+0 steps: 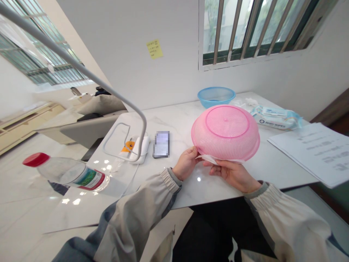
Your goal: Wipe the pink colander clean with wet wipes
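Note:
A pink mesh plastic basket (227,127) is tilted in front of me with its round base facing up. My left hand (187,163) grips its rim at the near left, thumb on the outside. Against the near rim my right hand (231,174) presses a white wipe (218,159), its thumb on top and its fingers curled beneath. Parts of the fingers on both hands are hidden by the rim and the wipe.
Behind the basket stands a blue plastic basin (216,96). A wipes packet (278,118) and printed sheets (316,149) lie at right. Leftward are a phone (161,144), a white device (140,149), a lamp's curved arm (109,89) and a large bottle (73,173).

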Demonstrator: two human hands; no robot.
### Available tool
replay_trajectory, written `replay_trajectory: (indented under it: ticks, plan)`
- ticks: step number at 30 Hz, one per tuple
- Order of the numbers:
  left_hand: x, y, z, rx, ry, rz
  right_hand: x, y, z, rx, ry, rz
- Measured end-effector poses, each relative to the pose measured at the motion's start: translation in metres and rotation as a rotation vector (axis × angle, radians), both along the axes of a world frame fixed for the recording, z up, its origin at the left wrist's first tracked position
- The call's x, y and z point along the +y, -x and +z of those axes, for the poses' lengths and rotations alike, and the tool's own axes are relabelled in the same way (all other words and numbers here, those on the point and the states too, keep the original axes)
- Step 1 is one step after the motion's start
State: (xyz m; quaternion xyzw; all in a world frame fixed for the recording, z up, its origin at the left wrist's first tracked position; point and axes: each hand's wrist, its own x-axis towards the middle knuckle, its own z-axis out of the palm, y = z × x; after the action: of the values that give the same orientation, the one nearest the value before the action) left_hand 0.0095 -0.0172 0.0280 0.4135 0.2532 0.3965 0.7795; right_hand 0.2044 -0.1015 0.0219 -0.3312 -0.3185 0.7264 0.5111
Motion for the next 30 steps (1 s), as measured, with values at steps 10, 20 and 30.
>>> replay_trajectory:
  ticks: [10,20,30]
  plan:
    - [0.005,0.0,-0.003,-0.03,0.031,0.074,0.0,0.001,0.001,-0.008,0.024,-0.003]
    - [0.011,0.0,-0.002,-0.051,0.011,0.233,0.0,-0.001,-0.003,-0.03,0.031,0.048]
    - [0.018,0.001,-0.002,-0.036,-0.053,0.343,-0.001,-0.001,-0.003,-0.035,0.026,0.075]
